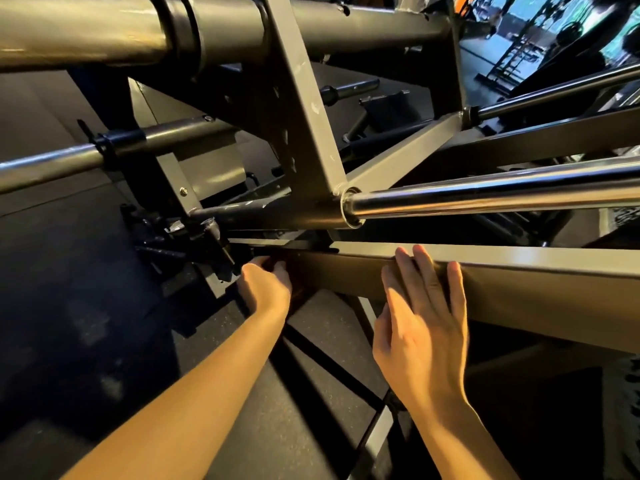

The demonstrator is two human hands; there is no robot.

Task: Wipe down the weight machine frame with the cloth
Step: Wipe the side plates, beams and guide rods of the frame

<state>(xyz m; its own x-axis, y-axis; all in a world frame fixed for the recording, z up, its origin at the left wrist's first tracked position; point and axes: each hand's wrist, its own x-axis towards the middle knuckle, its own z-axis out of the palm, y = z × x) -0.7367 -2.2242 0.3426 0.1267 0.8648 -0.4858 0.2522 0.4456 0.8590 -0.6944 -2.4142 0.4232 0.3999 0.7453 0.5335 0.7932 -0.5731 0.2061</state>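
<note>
Wiping of the lower frame looks to be the step in hand. Left hand reaches to the shadowed end of the long grey-painted square steel beam, which runs low in the machine beneath the polished chrome bar. Its fingers curl there, but whether they hold the cloth I cannot tell; a dark wad beside them may be it. Right hand lies flat and spread on the beam's side face, fingertips reaching over its top edge, holding nothing. Next move, I judge, calls for drawing the cloth along the beam toward the right hand, which must lift clear. Beam's paint looks smooth and dull, with a soft sheen along the top
</note>
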